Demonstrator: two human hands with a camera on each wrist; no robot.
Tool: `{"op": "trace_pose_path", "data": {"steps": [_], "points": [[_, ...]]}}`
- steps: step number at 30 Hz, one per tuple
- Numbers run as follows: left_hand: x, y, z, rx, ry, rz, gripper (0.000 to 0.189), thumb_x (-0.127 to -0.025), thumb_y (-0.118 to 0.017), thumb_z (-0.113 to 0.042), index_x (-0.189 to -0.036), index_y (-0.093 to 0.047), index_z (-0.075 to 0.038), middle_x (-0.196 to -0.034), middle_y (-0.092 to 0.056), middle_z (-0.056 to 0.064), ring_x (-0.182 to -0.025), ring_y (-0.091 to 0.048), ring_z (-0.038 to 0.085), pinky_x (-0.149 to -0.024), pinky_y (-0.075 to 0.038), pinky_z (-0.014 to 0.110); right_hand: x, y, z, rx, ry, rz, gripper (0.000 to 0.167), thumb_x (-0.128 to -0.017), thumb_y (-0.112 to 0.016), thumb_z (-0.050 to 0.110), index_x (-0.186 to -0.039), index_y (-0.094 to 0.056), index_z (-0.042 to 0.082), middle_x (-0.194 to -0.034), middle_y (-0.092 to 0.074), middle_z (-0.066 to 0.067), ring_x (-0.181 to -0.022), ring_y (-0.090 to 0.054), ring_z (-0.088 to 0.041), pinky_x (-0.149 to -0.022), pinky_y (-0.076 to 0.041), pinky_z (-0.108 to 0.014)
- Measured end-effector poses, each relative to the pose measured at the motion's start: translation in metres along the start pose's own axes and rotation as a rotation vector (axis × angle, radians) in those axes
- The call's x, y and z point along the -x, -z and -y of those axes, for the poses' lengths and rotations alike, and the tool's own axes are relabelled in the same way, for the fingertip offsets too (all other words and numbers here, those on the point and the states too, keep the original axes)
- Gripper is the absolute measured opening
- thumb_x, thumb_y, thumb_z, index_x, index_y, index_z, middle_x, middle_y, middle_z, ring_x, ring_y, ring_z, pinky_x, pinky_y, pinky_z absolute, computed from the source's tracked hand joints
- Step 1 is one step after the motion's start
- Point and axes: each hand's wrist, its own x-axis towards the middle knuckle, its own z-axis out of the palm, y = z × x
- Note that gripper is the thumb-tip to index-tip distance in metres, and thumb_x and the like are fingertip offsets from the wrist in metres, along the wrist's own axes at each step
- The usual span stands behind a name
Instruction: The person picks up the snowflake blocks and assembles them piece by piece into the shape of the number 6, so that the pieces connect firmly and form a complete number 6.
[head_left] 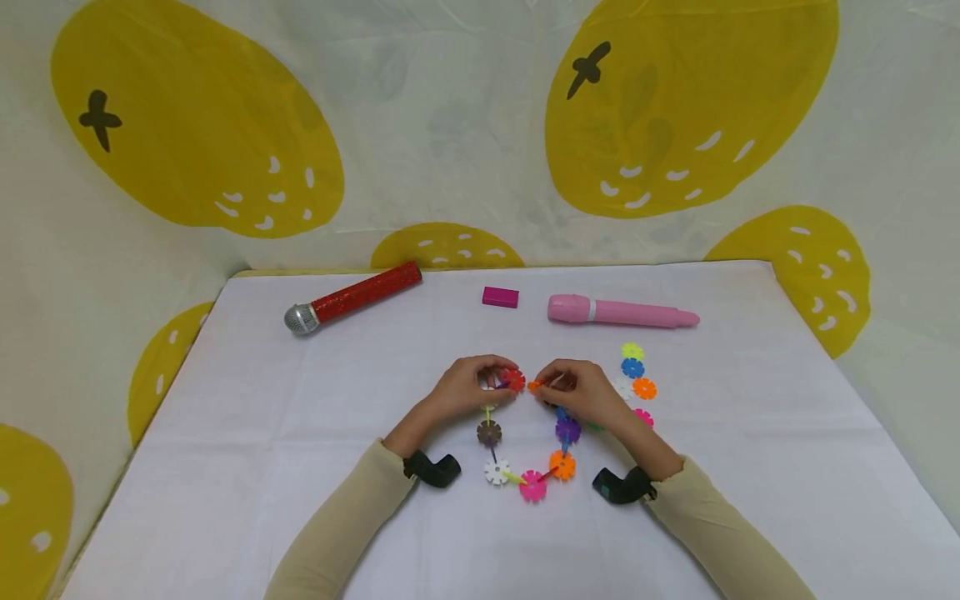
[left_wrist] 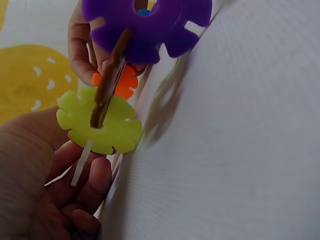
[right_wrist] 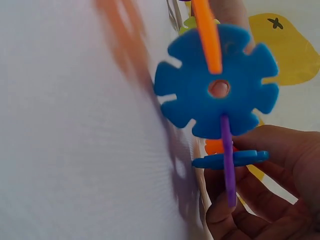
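Though the white surface (head_left: 225, 467) gave wide room L & R of the sleeves (head_left: 345, 517), w/ side edges well off, space toward the far edge was tighter: a red mic (head_left: 367, 293) lay L, reaching abt to that edge, a magenta block (head_left: 500, 297) mid, & a pink mic-shaped stick (head_left: 630, 313) R. Loose flower discs (head_left: 644, 388) sat just R of the R hand (head_left: 588, 392), partly hidden by it, crowding that side. Barely parted, R hand pinched an orange disc (head_left: 533, 387) & L hand (head_left: 461, 387) a red disc (head_left: 514, 380), w/ a small gap btwn. Disc chain (head_left: 533, 486) looped on the near side of both hands, abt mid-surface; black wrist mounts (head_left: 438, 472) flanked it.
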Motion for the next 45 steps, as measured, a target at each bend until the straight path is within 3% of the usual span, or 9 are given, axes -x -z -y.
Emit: {"op": "trace_pose_path", "data": {"steps": [5,15,23,32,37,41,45], "points": [[0.000,0.000,0.000,0.013,-0.006,0.009,0.039,-0.084,-0.078,-0.024,-0.120,-0.068,-0.013,-0.094,-0.065,-0.002,-0.082,-0.054,0.012,-0.071,-0.046,0.023,-0.001,-0.001,0.001,-0.021,0.008,0.000,0.010,-0.088,-0.072,0.011,-0.096,-0.071,0.005,-0.091,-0.071,-0.007,-0.074,-0.065,-0.016,-0.072,-0.053,-0.023],[0.001,0.001,0.000,0.057,-0.007,0.050,0.041,-0.085,-0.077,-0.025,-0.123,-0.067,-0.012,-0.106,-0.068,0.000,-0.087,-0.054,0.013,-0.075,-0.047,0.023,-0.002,-0.005,-0.001,-0.033,0.056,-0.032,0.007,-0.086,-0.074,0.009,-0.091,-0.070,0.006,-0.085,-0.070,-0.005,-0.069,-0.063,-0.015,-0.069,-0.053,-0.023],[0.001,0.000,-0.001,0.093,-0.057,0.059,0.040,-0.085,-0.077,-0.020,-0.122,-0.068,-0.007,-0.107,-0.070,0.003,-0.086,-0.055,0.011,-0.077,-0.048,0.021,-0.002,-0.009,-0.001,-0.034,0.068,-0.049,0.005,-0.085,-0.074,0.007,-0.088,-0.070,0.005,-0.081,-0.069,-0.003,-0.070,-0.060,-0.014,-0.067,-0.052,-0.022],[-0.001,-0.002,0.000,0.066,-0.061,0.059,0.049,-0.085,-0.078,-0.023,-0.129,-0.062,-0.009,-0.110,-0.066,0.002,-0.095,-0.056,0.013,-0.086,-0.048,0.024,-0.001,-0.008,0.000,-0.043,0.011,-0.040,0.009,-0.086,-0.073,0.007,-0.091,-0.066,0.004,-0.086,-0.067,-0.007,-0.069,-0.062,-0.016,-0.066,-0.052,-0.021],[0.001,-0.001,-0.005,0.022,-0.002,0.140,0.067,-0.081,-0.080,-0.031,-0.139,-0.051,-0.015,-0.112,-0.058,-0.001,-0.103,-0.052,0.013,-0.096,-0.045,0.030,0.001,-0.002,-0.003,0.011,-0.015,-0.059,0.013,-0.086,-0.074,0.009,-0.094,-0.065,0.003,-0.088,-0.067,-0.007,-0.077,-0.062,-0.018,-0.072,-0.052,-0.023],[0.003,0.000,-0.006,-0.007,-0.003,0.214,0.075,-0.079,-0.080,-0.033,-0.143,-0.044,-0.016,-0.121,-0.053,0.001,-0.111,-0.049,0.016,-0.103,-0.041,0.037,0.002,0.004,-0.008,0.034,0.001,-0.030,0.014,-0.086,-0.074,0.010,-0.095,-0.066,0.004,-0.087,-0.066,-0.005,-0.080,-0.061,-0.019,-0.074,-0.052,-0.025],[0.003,0.001,-0.003,-0.001,-0.023,0.208,0.072,-0.083,-0.077,-0.029,-0.144,-0.042,-0.015,-0.127,-0.052,0.005,-0.116,-0.049,0.019,-0.106,-0.039,0.040,0.003,0.012,-0.011,0.041,0.026,0.011,0.013,-0.088,-0.073,0.013,-0.097,-0.067,0.006,-0.087,-0.066,-0.002,-0.081,-0.060,-0.017,-0.075,-0.052,-0.025]]}}
